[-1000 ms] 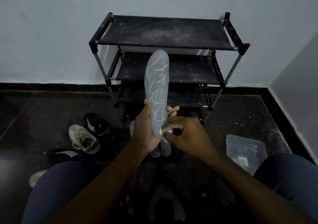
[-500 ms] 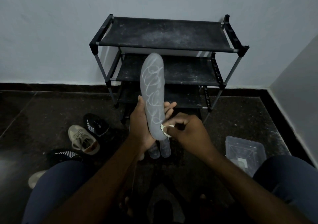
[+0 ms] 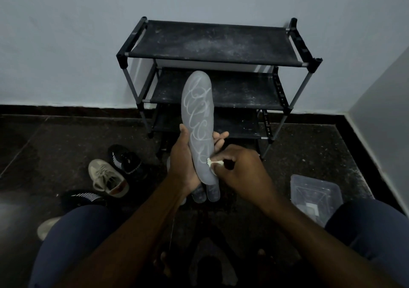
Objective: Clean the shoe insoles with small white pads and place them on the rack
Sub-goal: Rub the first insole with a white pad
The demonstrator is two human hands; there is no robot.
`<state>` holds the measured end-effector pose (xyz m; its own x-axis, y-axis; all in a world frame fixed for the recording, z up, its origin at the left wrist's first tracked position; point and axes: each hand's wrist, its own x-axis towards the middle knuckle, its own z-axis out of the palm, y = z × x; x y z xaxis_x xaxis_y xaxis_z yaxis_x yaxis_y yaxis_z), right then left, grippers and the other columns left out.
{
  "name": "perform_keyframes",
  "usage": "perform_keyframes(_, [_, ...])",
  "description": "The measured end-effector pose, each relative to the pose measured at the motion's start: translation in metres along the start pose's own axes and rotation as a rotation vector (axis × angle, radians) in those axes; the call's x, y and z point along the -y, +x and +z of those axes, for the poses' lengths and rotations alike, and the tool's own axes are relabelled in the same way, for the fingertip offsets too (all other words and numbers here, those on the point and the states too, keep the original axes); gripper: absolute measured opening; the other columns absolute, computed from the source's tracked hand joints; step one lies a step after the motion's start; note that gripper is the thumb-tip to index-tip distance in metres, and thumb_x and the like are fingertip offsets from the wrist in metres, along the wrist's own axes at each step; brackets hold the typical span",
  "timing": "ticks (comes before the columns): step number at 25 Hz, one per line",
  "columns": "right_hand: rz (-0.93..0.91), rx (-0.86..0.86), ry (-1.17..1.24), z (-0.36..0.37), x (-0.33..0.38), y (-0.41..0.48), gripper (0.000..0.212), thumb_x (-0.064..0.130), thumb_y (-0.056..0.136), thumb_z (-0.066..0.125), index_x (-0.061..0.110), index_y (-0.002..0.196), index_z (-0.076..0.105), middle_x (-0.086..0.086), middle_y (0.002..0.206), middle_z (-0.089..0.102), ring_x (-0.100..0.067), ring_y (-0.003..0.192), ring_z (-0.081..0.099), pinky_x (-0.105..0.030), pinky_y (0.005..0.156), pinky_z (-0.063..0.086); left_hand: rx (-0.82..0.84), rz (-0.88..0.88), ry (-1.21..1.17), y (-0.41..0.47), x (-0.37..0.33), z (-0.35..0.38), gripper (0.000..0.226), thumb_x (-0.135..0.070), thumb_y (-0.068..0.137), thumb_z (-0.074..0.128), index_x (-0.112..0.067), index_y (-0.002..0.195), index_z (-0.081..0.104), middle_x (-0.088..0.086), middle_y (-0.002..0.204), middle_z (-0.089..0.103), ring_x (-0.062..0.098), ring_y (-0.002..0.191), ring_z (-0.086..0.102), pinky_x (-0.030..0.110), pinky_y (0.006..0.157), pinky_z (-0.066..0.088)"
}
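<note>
While our left hand (image 3: 183,162) grips the long grey script-marked insole (image 3: 197,115) round its lower half, our right hand (image 3: 242,171) pinches a small white pad (image 3: 211,162) against the heel edge. The insole's long axis rises from the left hand toward the black three-shelf rack (image 3: 212,44) beyond; that hand, we judge, would carry it there.

Pale walls (image 3: 66,33), dark floor (image 3: 55,137)

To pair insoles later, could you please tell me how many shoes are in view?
4, on the floor at left: a black striped sneaker nearest the rack, a beige sneaker beside it, a second black striped sneaker, a pale shoe partly hidden by the knee.
</note>
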<state>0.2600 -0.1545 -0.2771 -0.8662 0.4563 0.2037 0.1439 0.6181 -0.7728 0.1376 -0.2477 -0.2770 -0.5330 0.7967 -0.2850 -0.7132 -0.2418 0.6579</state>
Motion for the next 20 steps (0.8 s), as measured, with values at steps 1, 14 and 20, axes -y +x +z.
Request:
perform_keyframes(1, [0.014, -0.040, 0.000, -0.001, -0.002, 0.002, 0.010, 0.014, 0.090, 0.076, 0.018, 0.097, 0.081, 0.007, 0.098, 0.073, -0.003, 0.090, 0.068, -0.026, 0.082, 0.057, 0.011, 0.004, 0.023, 0.000, 0.003, 0.001, 0.081, -0.067, 0.101, 0.025, 0.005, 0.107, 0.063, 0.024, 0.115, 0.071, 0.032, 0.123, 0.063, 0.043, 0.112, 0.044])
perform_keyframes(14, [-0.063, -0.022, 0.071, 0.006, 0.002, 0.005, 0.010, 0.008, 0.089, 0.075, 0.012, 0.095, 0.082, 0.002, 0.096, 0.076, -0.006, 0.090, 0.070, -0.031, 0.084, 0.057, 0.031, 0.004, 0.073, 0.000, 0.007, 0.000, 0.081, -0.066, 0.102, 0.019, 0.003, 0.106, 0.063, 0.017, 0.105, 0.075, 0.031, 0.119, 0.066, 0.042, 0.098, 0.053])
perform_keyframes(20, [-0.017, -0.046, 0.098, -0.002, -0.004, 0.006, 0.009, 0.007, 0.088, 0.077, 0.012, 0.093, 0.083, 0.005, 0.097, 0.077, -0.003, 0.093, 0.070, -0.024, 0.087, 0.057, 0.012, 0.023, 0.069, -0.001, 0.007, 0.002, 0.080, -0.065, 0.102, 0.022, 0.004, 0.106, 0.064, 0.018, 0.103, 0.075, 0.033, 0.124, 0.063, 0.044, 0.108, 0.048])
